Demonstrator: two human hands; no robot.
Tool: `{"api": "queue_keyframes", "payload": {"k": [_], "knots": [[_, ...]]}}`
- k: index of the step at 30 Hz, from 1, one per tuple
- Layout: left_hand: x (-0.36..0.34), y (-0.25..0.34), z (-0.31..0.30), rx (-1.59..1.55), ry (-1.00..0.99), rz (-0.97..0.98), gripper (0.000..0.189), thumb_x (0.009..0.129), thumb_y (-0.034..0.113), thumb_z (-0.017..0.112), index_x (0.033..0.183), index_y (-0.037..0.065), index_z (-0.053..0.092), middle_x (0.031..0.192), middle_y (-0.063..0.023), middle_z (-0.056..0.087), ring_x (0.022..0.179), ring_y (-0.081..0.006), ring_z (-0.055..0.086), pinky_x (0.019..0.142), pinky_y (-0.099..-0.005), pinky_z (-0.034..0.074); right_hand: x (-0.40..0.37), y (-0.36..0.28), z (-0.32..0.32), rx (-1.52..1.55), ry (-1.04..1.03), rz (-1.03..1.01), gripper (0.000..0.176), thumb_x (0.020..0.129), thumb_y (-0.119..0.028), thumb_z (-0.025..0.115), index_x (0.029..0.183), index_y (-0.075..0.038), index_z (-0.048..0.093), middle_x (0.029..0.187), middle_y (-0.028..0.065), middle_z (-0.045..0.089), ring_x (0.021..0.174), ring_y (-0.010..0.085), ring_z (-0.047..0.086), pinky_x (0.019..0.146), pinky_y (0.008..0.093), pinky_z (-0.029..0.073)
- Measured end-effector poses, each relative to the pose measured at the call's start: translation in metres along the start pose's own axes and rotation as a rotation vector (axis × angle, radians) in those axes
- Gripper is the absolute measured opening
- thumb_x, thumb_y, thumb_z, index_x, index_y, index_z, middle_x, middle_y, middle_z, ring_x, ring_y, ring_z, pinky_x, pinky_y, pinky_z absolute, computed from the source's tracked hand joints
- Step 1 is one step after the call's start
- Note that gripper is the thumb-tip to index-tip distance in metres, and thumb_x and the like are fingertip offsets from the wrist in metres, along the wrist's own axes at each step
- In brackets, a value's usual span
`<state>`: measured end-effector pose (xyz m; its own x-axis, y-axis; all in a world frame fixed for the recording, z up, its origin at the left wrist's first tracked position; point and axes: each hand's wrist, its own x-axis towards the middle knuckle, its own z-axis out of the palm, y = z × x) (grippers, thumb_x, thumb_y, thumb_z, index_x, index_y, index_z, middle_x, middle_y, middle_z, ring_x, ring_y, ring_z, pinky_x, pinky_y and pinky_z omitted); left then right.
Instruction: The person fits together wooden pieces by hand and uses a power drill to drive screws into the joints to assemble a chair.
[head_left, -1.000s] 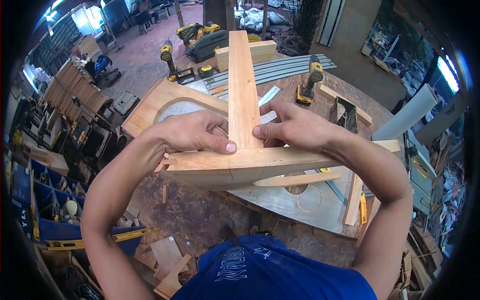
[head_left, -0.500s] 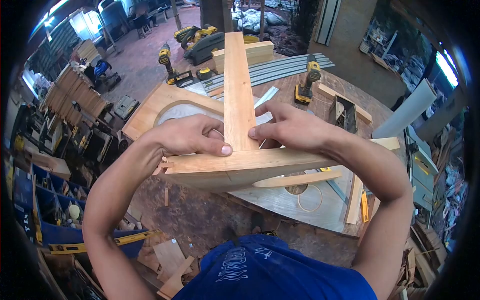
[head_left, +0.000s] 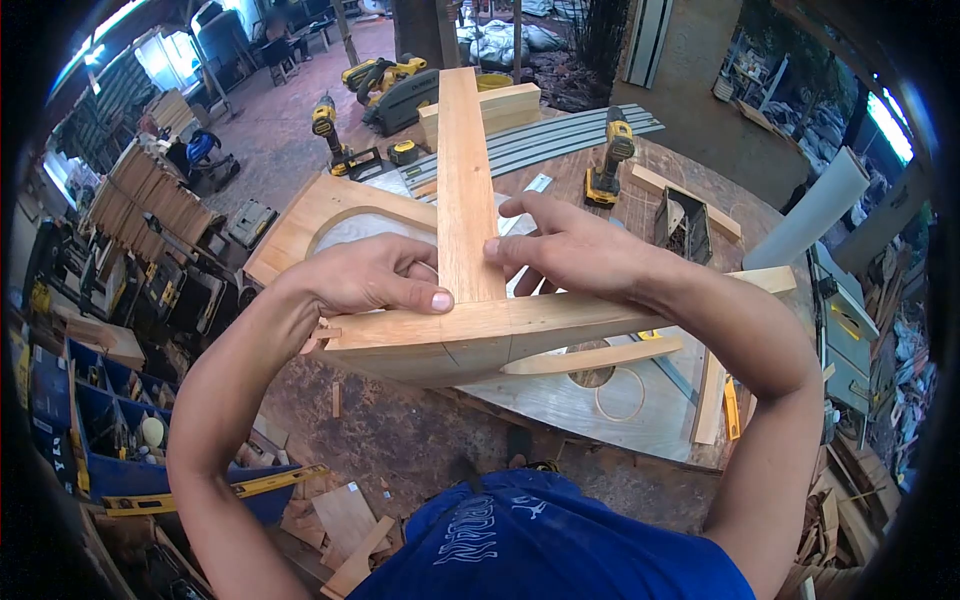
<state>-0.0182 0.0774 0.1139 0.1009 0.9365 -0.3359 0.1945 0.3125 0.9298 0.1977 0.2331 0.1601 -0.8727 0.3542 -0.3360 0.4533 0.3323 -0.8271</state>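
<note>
Through the head view I have the plank [head_left: 463, 190] in the middle of the frame, its long axis running from upper centre down towards me and its top leaning a little to the left. Its near end meets the rail [head_left: 480, 322], which lies crosswise below it, so the two stand roughly square to each other; I can't see whether the joint is fully closed. Pencil lines mark the rail near that end: one falls about under the plank's left edge, the other slightly right of its right edge.

My left hand [head_left: 365, 275] is nearer the joint, with its thumb flat on the rail just beside the plank's left edge. My right hand [head_left: 575, 255] sits a bit higher, on the plank's right side, thumb on its edge and index finger spread away. The remaining fingers of both are curled largely out of sight, so I can't tell whether either grip is pinching wood. Beyond the plank, towards the upper right, a drill [head_left: 611, 155] stands on the tabletop [head_left: 757, 215], well apart from both hands.
</note>
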Motion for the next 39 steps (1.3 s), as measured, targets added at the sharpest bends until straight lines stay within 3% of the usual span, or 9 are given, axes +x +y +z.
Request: {"api": "queue_keyframes", "payload": {"k": [7,14,20,39], "knots": [[0.003,-0.005,-0.006,0.029,0.003,-0.029,0.068,0.083,0.039,0.086,0.125,-0.009,0.062,0.088,-0.0018,0.067,0.078,-0.0082,0.059,0.070,-0.0233,0.044,0.004,0.004,0.000,-0.048,0.043,-0.010,0.068,0.101,-0.040,0.062,0.150,0.000,0.038,0.117,0.0174,0.066,0.098,0.0200,0.066,0.084,0.0350,0.052],[0.003,-0.002,-0.006,-0.008,0.008,-0.044,0.068,0.083,0.037,0.087,0.125,-0.010,0.061,0.090,-0.0044,0.069,0.081,-0.0096,0.062,0.074,-0.0247,0.047,0.014,0.013,0.000,-0.168,0.134,-0.084,0.066,0.102,-0.041,0.060,0.152,-0.004,0.037,0.118,0.0171,0.066,0.097,0.0196,0.065,0.086,0.0354,0.051],[0.002,0.000,-0.004,-0.033,0.010,-0.043,0.069,0.083,0.037,0.087,0.125,-0.010,0.061,0.093,-0.0058,0.070,0.084,-0.0107,0.063,0.076,-0.0255,0.048,0.004,0.000,-0.002,-0.069,0.045,-0.038,0.065,0.102,-0.041,0.060,0.151,-0.005,0.037,0.115,0.0167,0.067,0.096,0.0194,0.066,0.084,0.0360,0.052],[0.002,0.005,-0.004,-0.037,0.008,-0.054,0.072,0.083,0.037,0.087,0.128,-0.011,0.059,0.101,-0.0081,0.069,0.092,-0.0133,0.064,0.082,-0.0265,0.050,0.016,0.016,-0.001,-0.112,0.026,-0.189,0.069,0.099,-0.027,0.067,0.151,0.006,0.035,0.103,0.0171,0.071,0.093,0.0199,0.067,0.084,0.0354,0.052]]}}
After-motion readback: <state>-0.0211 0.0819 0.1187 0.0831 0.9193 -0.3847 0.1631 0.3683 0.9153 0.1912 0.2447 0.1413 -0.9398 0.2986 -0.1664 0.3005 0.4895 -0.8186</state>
